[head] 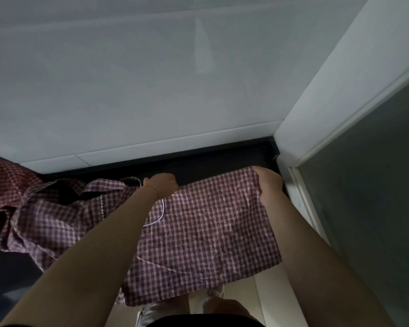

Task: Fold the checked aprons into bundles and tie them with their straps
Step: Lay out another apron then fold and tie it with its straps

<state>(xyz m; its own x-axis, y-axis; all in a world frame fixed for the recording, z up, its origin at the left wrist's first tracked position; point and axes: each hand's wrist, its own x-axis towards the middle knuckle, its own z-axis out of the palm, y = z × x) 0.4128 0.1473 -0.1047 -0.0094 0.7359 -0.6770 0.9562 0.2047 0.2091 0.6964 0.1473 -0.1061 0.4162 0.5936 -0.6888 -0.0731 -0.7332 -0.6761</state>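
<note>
Lay spread on the dark table (198,166), crumpled at left, checked apron (198,232), far edge gripped by left hand (162,184) mid-cloth and pinched at its corner by right hand (269,185) beside the white wall (328,90).

The apron (203,223) is red-and-white checked, with a white cord (159,217); the table (198,165) is black, the wall (128,79) white.

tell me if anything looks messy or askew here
The checked apron is flat only between the left hand and right hand. Its left part lies rumpled, straps twisted, and the near edge overhangs the dark counter.
</note>
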